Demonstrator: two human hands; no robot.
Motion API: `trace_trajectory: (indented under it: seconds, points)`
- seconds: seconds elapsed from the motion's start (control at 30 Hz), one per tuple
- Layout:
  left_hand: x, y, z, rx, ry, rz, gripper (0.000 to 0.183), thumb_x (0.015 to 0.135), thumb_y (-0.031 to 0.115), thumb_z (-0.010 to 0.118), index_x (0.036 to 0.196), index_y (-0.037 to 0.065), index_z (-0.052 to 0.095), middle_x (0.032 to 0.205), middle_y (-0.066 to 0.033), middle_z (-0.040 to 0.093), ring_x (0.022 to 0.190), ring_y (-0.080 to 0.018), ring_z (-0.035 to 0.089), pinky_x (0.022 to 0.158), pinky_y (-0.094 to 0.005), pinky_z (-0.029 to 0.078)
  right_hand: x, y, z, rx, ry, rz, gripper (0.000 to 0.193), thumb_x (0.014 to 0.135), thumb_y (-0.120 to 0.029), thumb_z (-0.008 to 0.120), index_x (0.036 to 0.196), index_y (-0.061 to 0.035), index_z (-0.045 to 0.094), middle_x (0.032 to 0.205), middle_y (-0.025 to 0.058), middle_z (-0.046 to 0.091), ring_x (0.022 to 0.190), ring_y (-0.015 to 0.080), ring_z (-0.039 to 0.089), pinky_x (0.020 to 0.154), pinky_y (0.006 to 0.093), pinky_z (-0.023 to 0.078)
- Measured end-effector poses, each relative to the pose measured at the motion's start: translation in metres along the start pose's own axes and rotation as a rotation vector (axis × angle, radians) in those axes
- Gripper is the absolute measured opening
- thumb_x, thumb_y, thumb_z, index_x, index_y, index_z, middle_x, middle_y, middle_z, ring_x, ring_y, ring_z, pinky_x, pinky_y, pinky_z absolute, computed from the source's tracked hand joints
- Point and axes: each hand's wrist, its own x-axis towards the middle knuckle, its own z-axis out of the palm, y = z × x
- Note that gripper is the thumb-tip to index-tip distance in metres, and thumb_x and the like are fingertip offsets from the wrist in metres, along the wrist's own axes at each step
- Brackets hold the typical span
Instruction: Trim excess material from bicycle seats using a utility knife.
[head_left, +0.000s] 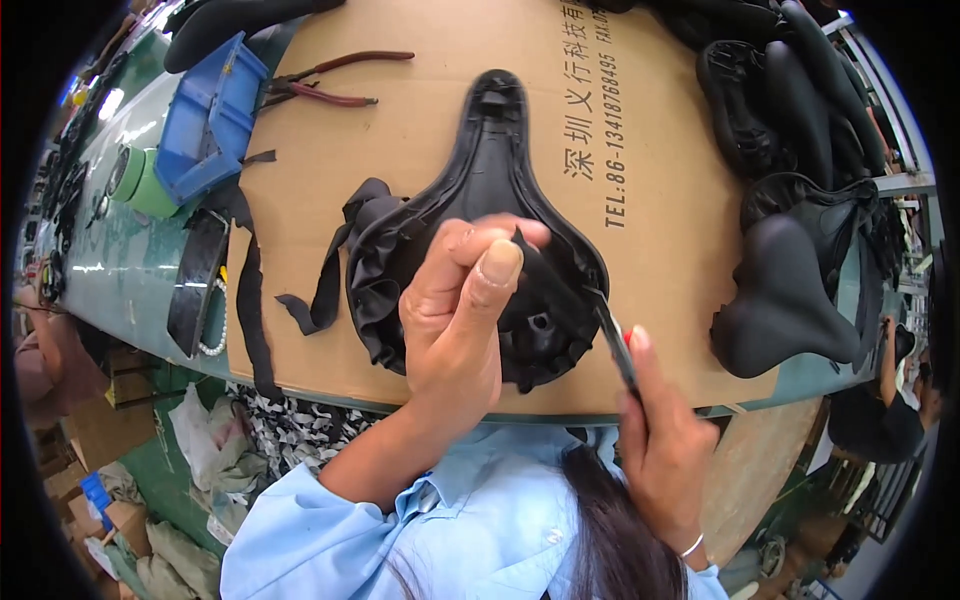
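Note:
A black bicycle saddle [492, 150] lies upside down on the cardboard before me, its narrow nose pointing away. Gathered black cover material lines the rim of its wide near end. My left hand [455, 320] is closed over that end, pinching a black strip of cover material [548, 275] between thumb and fingers and pulling it taut. My right hand [665, 435] grips a utility knife [617, 350], whose blade tip meets the saddle's right rim by the strip. Part of the saddle's inside is hidden behind my left hand.
Red-handled pincers [345, 62] lie at the back left by a blue bin [212, 125] and a green round container [148, 188]. Loose black strips [256, 320] trail left of the saddle. A dark flat object [199, 265] has white beads. More black saddles [790, 300] crowd the right side.

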Motion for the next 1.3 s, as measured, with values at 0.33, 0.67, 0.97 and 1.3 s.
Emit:
trace_trajectory:
  seconds: [0.33, 0.67, 0.97, 1.3]
  points:
    - [0.111, 0.015, 0.043, 1.635, -1.014, 0.41, 0.017, 0.083, 0.016, 0.062, 0.081, -0.001, 0.063, 0.088, -0.0146, 0.06, 0.088, -0.0313, 0.057, 0.084, -0.0405, 0.046, 0.111, 0.055, -0.028, -0.145, 0.152, -0.285, 0.048, 0.086, -0.006, 0.062, 0.132, -0.0214, 0.059, 0.069, 0.0047, 0.058, 0.05, 0.0139, 0.05, 0.047, 0.0276, 0.041]
    - [0.155, 0.014, 0.031, 1.337, -1.191, 0.162, 0.02, 0.071, 0.016, 0.074, 0.07, 0.0, 0.062, 0.074, -0.0108, 0.053, 0.082, -0.0289, 0.052, 0.071, -0.0378, 0.044, 0.111, 0.07, -0.004, 0.524, 0.049, -0.151, 0.047, 0.089, -0.005, 0.058, 0.135, -0.0092, 0.054, 0.082, 0.0072, 0.066, 0.054, 0.0056, 0.05, 0.05, 0.0211, 0.04]
    - [0.16, 0.007, 0.021, 1.135, -1.015, 0.029, 0.021, 0.075, 0.014, 0.071, 0.066, 0.002, 0.056, 0.066, -0.004, 0.05, 0.072, -0.0176, 0.05, 0.065, -0.0295, 0.039, 0.121, 0.055, 0.003, 0.418, -0.002, -0.26, 0.052, 0.087, -0.003, 0.062, 0.137, -0.0094, 0.05, 0.11, 0.016, 0.067, 0.078, 0.0317, 0.066, 0.068, 0.0348, 0.052]
    - [0.143, -0.002, 0.055, 0.731, -0.512, -0.331, 0.031, 0.088, 0.024, 0.068, 0.064, 0.009, 0.057, 0.064, 0.0047, 0.048, 0.064, -0.0025, 0.043, 0.061, -0.0198, 0.032, 0.121, 0.056, -0.02, 0.438, -0.111, -0.002, 0.05, 0.087, -0.009, 0.063, 0.135, -0.0137, 0.053, 0.108, 0.0154, 0.067, 0.082, 0.0331, 0.067, 0.069, 0.0346, 0.052]
